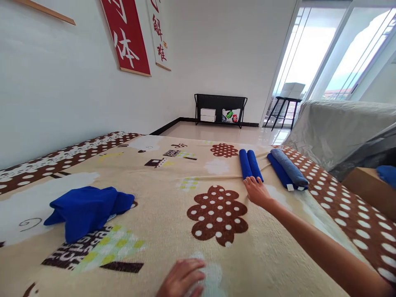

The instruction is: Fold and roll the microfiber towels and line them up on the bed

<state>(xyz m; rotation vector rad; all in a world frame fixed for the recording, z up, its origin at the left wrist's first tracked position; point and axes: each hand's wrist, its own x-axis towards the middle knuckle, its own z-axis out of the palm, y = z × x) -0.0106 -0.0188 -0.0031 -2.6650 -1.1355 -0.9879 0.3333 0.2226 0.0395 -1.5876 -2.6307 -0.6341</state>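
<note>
The bottom edge crops the left hand [182, 278] behind its fingers [190, 265]; farther off, the right fingers [252, 180] partly hide two blue rolls' [245, 164] near ends.

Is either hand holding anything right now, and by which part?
The right hand touches the near ends of the two blue cloth rolls; whether it actually grips them cannot be told. The left hand holds nothing visible.

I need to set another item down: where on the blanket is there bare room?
Widest free patch: the blanket between the crumpled cloth and the right hand, beyond the left hand. More bare room lies between that cloth and the wall. Crowded: the right side, where the right hand touches the blue rolls beside the tagged cloths.
</note>
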